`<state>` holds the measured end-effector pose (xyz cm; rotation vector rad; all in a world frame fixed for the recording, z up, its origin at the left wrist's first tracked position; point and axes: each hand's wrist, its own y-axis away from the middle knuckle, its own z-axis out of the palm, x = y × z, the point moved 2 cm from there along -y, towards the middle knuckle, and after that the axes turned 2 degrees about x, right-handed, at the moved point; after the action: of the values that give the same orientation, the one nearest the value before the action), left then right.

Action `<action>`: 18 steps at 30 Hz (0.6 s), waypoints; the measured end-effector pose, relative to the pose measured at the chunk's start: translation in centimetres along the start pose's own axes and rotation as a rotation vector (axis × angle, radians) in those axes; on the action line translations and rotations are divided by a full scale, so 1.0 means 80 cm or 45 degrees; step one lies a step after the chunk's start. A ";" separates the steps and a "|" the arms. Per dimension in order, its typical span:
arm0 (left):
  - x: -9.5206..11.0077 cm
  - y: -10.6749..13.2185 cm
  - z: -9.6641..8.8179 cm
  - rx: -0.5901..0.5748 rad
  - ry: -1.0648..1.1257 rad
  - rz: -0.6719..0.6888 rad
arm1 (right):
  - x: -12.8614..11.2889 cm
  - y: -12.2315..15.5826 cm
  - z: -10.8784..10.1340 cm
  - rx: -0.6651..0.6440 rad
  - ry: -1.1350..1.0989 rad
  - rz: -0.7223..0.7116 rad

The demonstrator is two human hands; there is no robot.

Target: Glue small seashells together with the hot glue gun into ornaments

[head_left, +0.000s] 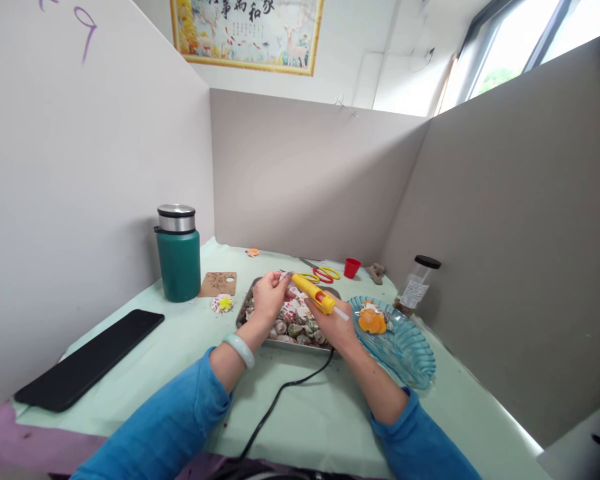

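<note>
My right hand (336, 329) is closed around a yellow glue gun (313, 294), whose nozzle points up-left toward my left hand (270, 297). My left hand pinches a small pale shell (285, 275) at the gun's tip. Both hands hover over a metal tray (243, 311) filled with several seashells. The gun's black cord (275, 403) runs down toward me across the table. A pale green bangle (240, 349) sits on my left wrist.
A blue glass shell-shaped dish (405, 350) with orange pieces lies to the right. A green thermos (178, 253), wooden tag (219, 284), small flower piece (223, 303) and black phone-like slab (90, 359) lie left. Scissors (323, 273), red cup (351, 267) and a clear jar (417, 285) stand behind.
</note>
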<state>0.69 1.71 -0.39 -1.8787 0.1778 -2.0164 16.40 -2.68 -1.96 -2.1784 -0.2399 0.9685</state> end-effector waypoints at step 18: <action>0.001 0.000 -0.001 0.011 -0.008 0.005 | 0.004 -0.001 0.002 0.012 -0.039 0.014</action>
<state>0.59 1.64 -0.34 -1.8777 0.1703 -2.0051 16.54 -2.41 -2.19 -2.1600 -0.2372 1.0077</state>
